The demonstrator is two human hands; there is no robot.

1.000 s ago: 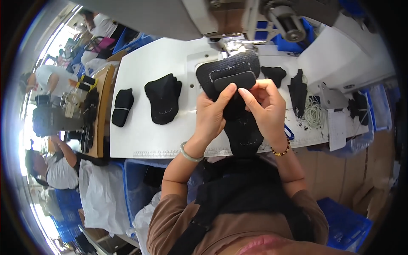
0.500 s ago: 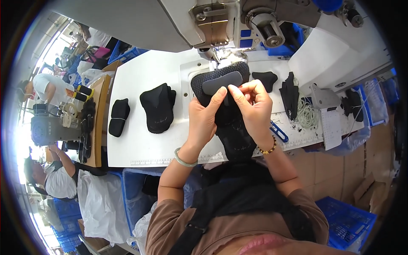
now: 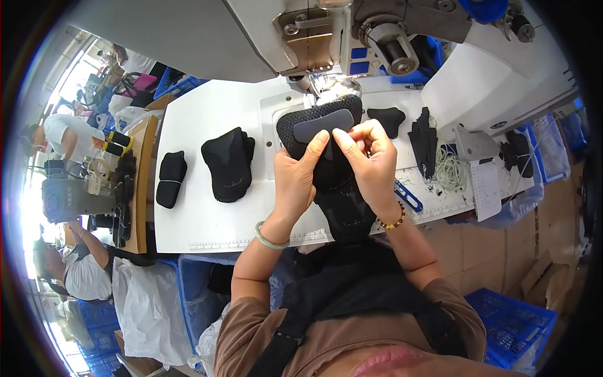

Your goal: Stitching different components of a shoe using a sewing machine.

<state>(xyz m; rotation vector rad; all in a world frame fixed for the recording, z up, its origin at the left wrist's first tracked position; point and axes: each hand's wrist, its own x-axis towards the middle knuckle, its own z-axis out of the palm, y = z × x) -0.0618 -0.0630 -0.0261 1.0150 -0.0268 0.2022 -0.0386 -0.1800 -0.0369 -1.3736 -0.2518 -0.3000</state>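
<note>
My left hand and my right hand are closed on a black padded fabric piece, thumbs side by side on its near face. Its upper end is textured mesh and bears a smooth grey rounded patch just beyond my thumb tips. The fingers behind the piece are mostly hidden. Under my hands, a similar black fabric piece reaches over the table's front edge. Close beyond the held piece is the sewing machine's lit needle area.
On the white table lie a stack of black pieces, a tied black bundle, a blue thread snipper, black strips and tangled pale cord. The machine head overhangs the far side. Two people work at left.
The view has shifted slightly, so the table contents sit a little differently. Both hands keep the same grip on the black padded piece, with thumbs nearly unmoved.
</note>
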